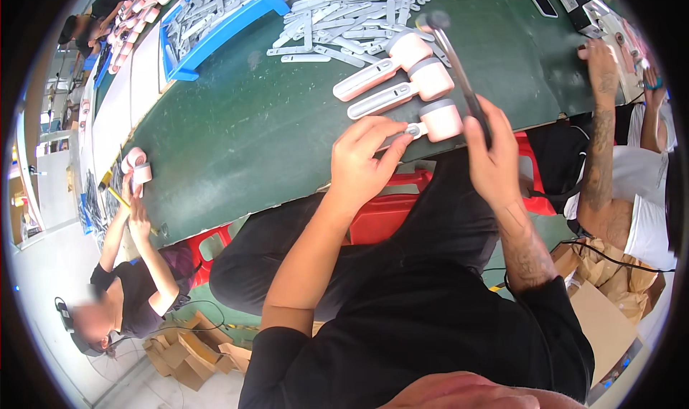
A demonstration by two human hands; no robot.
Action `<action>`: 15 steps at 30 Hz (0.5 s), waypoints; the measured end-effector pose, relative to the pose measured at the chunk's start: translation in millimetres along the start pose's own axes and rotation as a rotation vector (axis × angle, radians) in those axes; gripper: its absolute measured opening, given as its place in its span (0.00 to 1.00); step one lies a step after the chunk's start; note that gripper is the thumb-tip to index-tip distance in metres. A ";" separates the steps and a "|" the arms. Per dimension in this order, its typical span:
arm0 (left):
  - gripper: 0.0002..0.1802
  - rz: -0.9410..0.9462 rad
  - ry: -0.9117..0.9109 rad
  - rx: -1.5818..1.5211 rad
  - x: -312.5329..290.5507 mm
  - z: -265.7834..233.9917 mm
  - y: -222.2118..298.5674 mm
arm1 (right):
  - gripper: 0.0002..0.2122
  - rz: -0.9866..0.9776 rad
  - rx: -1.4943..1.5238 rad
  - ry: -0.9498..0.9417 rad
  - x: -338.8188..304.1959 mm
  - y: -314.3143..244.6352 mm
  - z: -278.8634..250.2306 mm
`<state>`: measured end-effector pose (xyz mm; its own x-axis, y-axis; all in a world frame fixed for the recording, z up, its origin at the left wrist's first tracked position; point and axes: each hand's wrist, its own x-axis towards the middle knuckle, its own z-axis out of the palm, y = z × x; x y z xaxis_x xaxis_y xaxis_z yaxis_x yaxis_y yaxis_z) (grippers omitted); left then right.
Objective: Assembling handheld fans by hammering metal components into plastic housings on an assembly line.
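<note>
My left hand (pixel 364 158) is closed near the table's edge, thumb and fingers pinching the handle end of a pink device with a round grey-topped head (pixel 443 124). In my right hand (pixel 492 154) is a hammer (pixel 460 72), gripped by its dark handle. Its blurred head is raised beyond the pink devices. Two similar pieces, a middle pink device (pixel 432 80) and a far pink device (pixel 408 50), lie side by side just beyond, their long handles with grey strips pointing left. My left fingers hide most of the held handle.
A heap of grey strips (pixel 344 25) covers the far part of the green table (pixel 237 129). At the far left stands a blue tray (pixel 228 32) of similar strips. One co-worker (pixel 136 294) sits at left with a pink device, another (pixel 610 165) at right. Cardboard boxes (pixel 190 348) lie on the floor.
</note>
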<state>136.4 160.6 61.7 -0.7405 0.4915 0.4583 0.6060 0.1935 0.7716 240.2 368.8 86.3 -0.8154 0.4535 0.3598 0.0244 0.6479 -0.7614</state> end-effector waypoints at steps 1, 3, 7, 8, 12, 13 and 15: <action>0.08 0.004 0.004 -0.023 -1.1 0.5 -2.7 | 0.17 0.050 0.043 -0.072 -7.0 -1.5 -12.3; 0.08 0.008 0.015 -0.066 -0.3 5.7 -3.5 | 0.18 0.402 0.032 -0.385 -16.7 -15.9 -58.1; 0.07 -0.005 0.003 -0.074 -0.7 2.9 -2.0 | 0.22 0.061 -0.064 -0.479 -36.2 -24.5 -82.8; 0.06 -0.022 0.000 -0.079 -1.5 2.0 -2.1 | 0.22 0.061 -0.066 -0.482 -38.0 -30.5 -86.8; 0.06 -0.005 0.006 -0.091 -1.8 4.5 -3.1 | 0.22 0.135 -0.088 -0.511 -44.7 -33.8 -89.7; 0.06 -0.012 0.004 -0.105 -2.5 6.4 -3.4 | 0.22 0.050 -0.091 -0.467 -49.1 -28.8 -86.5; 0.06 -0.021 0.010 -0.106 -3.0 5.0 -4.2 | 0.22 0.115 -0.082 -0.516 -47.5 -29.2 -83.5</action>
<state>137.5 162.5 54.9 -0.7560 0.4799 0.4451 0.5564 0.1131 0.8232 326.5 379.5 136.5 -0.9827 0.1780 -0.0516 0.1589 0.6664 -0.7285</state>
